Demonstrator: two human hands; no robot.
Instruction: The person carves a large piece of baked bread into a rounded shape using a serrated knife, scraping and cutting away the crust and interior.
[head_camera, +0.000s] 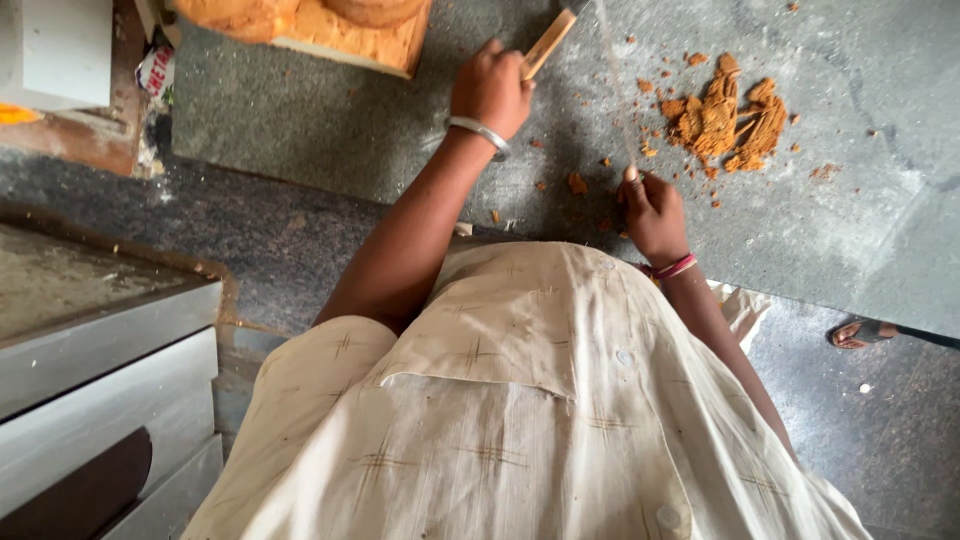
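My left hand (490, 90) is curled tight, fingers together around the pale wooden handle (547, 43) of a long knife, whose thin blade (615, 90) runs down across the grey stone slab (850, 220) toward my other hand. A metal bangle (480, 132) sits on that left wrist. My right hand (652, 212) is bunched down at the blade's far end, fingertips (632, 180) pinched together right at the tip; whether they clamp the steel itself or just press beside it, I cannot tell from here. Red and pink thread bands (677, 266) ring the right wrist.

Just beyond the blade, to the right of it, lies a heap of brown crumbly shavings (725, 120), with loose crumbs (577, 183) scattered over the slab between my two hands. Further out, at the top edge, a wooden board (350, 35) carries golden baked loaves (235, 12). My cream shirt (520, 400) fills the foreground, a steel counter (90, 350) stands off to my left, and a sandalled foot (862, 332) shows on the floor at right.
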